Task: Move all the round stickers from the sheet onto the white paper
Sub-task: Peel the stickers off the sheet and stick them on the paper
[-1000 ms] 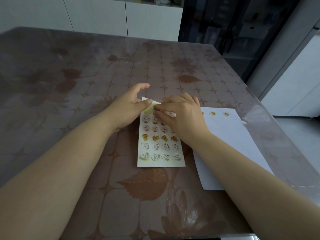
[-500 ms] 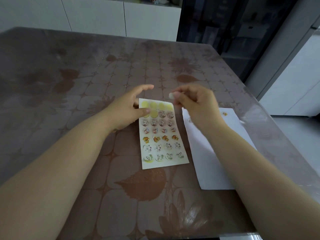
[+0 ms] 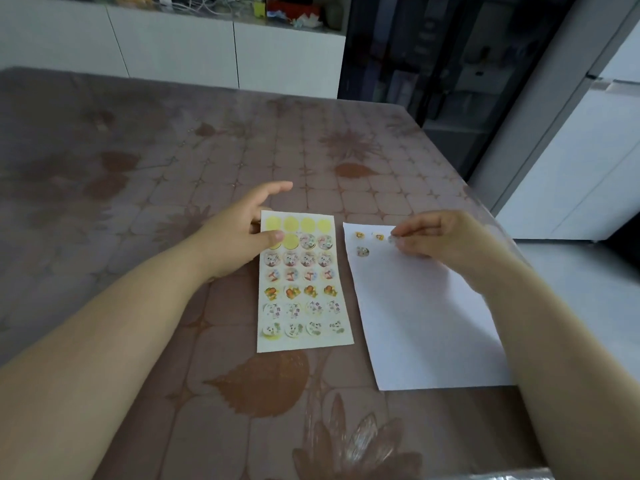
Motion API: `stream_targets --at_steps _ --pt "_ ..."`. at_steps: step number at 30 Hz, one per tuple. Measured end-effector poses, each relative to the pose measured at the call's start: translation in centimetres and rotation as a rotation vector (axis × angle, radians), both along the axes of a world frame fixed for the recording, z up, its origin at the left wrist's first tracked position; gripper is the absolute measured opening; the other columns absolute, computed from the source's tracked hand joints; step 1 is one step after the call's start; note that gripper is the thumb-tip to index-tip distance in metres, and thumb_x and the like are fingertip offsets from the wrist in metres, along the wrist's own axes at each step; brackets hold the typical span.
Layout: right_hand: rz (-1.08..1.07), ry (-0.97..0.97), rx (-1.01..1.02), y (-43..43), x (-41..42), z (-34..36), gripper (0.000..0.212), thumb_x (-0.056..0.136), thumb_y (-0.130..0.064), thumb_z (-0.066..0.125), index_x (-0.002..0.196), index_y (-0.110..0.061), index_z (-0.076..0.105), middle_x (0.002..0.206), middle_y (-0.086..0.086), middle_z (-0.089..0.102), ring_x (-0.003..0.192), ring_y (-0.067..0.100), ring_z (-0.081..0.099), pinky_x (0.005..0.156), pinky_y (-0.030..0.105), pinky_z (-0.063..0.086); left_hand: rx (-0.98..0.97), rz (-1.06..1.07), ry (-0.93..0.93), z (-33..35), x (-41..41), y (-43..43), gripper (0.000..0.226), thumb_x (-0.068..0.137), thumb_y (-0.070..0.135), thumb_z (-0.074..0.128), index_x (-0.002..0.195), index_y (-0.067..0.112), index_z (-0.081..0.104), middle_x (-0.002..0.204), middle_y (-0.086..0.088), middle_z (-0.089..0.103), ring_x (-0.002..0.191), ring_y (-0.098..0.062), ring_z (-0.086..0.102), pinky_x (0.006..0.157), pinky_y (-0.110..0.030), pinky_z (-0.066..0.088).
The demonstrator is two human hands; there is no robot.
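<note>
Pressing down with its thumb, the left hand (image 3: 235,237) lies open on the top left corner of the sticker sheet (image 3: 301,282), and its pointer finger sticks out straight over the brown table (image 3: 173,168). The sheet lies flat on the table, just left of the white paper (image 3: 422,313), with a thin gap between them. It is pale with rows of four little circles. The top row is only plain yellow spots, and one more yellow spot sits in the second row next to the thumb. The other rows have small round pictures, some pinkish, some orange, some white with green bits. If there are words on them, they are too tiny and blurry to read. Three stuck stickers (image 3: 362,251) sit near the top left corner of the white paper, two orange ones side by side and a grey one under them. Over the top of the paper, the right hand (image 3: 446,242) pinches one round sticker (image 3: 393,240) between thumb and fingertip, just beside the two orange ones.
</note>
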State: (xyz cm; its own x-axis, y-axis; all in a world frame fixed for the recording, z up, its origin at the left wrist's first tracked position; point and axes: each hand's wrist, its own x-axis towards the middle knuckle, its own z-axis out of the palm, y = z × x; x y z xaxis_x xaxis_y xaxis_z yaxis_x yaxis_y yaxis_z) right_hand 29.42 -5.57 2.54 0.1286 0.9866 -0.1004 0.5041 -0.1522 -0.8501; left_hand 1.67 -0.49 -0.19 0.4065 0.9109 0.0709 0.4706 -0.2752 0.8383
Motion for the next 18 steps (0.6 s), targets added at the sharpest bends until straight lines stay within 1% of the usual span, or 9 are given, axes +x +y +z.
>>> stream_targets --at_steps 2,3,5,7,8,10,13,16,18 --pt "-0.03 0.056 0.023 0.1 -0.1 -0.6 0.004 0.076 -0.015 0.074 0.08 -0.017 0.072 0.073 -0.004 0.073 0.07 0.007 0.066 0.074 0.019 0.049 0.003 -0.003 -0.004 0.0 0.1 0.0 0.062 0.09 0.013 0.06 0.126 0.058 0.036 0.11 0.001 0.069 0.107 -0.013 0.063 0.105 -0.043 0.042" --pt "-0.038 0.068 0.04 0.1 -0.2 -0.7 0.002 0.078 -0.016 0.072 0.079 -0.016 0.071 0.071 -0.005 0.072 0.069 0.007 0.065 0.071 0.019 0.049 0.0 -0.003 -0.011 -0.1 0.1 0.0 0.062 0.09 0.012 0.06 0.128 0.055 0.036 0.11 0.001 0.069 0.106 -0.013 0.064 0.104 -0.043 0.043" --pt "-0.06 0.048 0.05 0.2 -0.7 -0.9 0.004 0.079 -0.021 0.071 0.077 -0.018 0.069 0.07 -0.007 0.067 0.065 0.008 0.061 0.062 0.018 0.044 -0.004 0.005 -0.028 0.0 0.2 -0.1 0.062 0.09 0.012 0.059 0.131 0.052 0.036 0.11 0.002 0.069 0.103 -0.014 0.065 0.103 -0.043 0.044" --pt "-0.079 -0.003 0.023 0.1 -1.0 -1.1 0.01 0.077 -0.03 0.072 0.077 -0.02 0.071 0.07 -0.011 0.061 0.06 0.005 0.052 0.058 0.018 0.035 0.005 0.015 -0.041 0.2 0.2 -0.2 0.062 0.09 0.012 0.059 0.131 0.051 0.036 0.109 0.002 0.069 0.102 -0.013 0.065 0.103 -0.042 0.044" --pt "-0.089 -0.015 0.01 0.1 -1.1 -1.2 0.01 0.078 -0.031 0.072 0.077 -0.021 0.071 0.071 -0.013 0.059 0.058 0.003 0.048 0.057 0.017 0.033 0.01 0.018 -0.05 0.3 0.3 -0.3 0.061 0.09 0.011 0.059 0.13 0.051 0.036 0.109 0.002 0.069 0.102 -0.012 0.065 0.103 -0.041 0.044" --pt "-0.104 -0.026 -0.007 0.1 -1.2 -1.3 0.008 0.08 -0.029 0.07 0.078 -0.021 0.072 0.074 -0.011 0.061 0.06 0.003 0.048 0.055 0.016 0.035 0.017 0.021 -0.059 0.4 0.4 -0.5 0.061 0.09 0.01 0.059 0.129 0.051 0.036 0.107 0.002 0.07 0.101 -0.01 0.065 0.104 -0.04 0.043" --pt "-0.09 -0.05 -0.036 0.2 -1.6 -1.1 0.01 0.082 -0.022 0.068 0.075 -0.017 0.072 0.073 -0.008 0.063 0.059 0.007 0.052 0.045 0.007 0.038 0.018 0.028 -0.065 0.3 0.4 -0.5 0.062 0.09 0.01 0.059 0.124 0.057 0.037 0.107 0.002 0.07 0.102 -0.011 0.065 0.104 -0.042 0.043" --pt "-0.103 -0.081 -0.062 0.3 -1.9 -1.1 0.009 0.082 -0.019 0.068 0.076 -0.013 0.072 0.071 -0.007 0.061 0.059 0.007 0.05 0.045 0.01 0.038 0.014 0.018 -0.08 0.4 0.5 -0.7 0.061 0.09 0.009 0.058 0.12 0.057 0.037 0.106 -0.001 0.07 0.102 -0.01 0.065 0.105 -0.042 0.043" --pt "-0.117 -0.099 -0.061 0.5 -2.0 -1.3 0.01 0.081 -0.019 0.068 0.076 -0.013 0.073 0.072 -0.007 0.06 0.061 0.008 0.05 0.048 0.012 0.039 0.013 0.015 -0.085 0.4 0.7 -0.8 0.061 0.09 0.008 0.058 0.119 0.058 0.037 0.105 0.001 0.07 0.102 -0.009 0.064 0.105 -0.042 0.042"
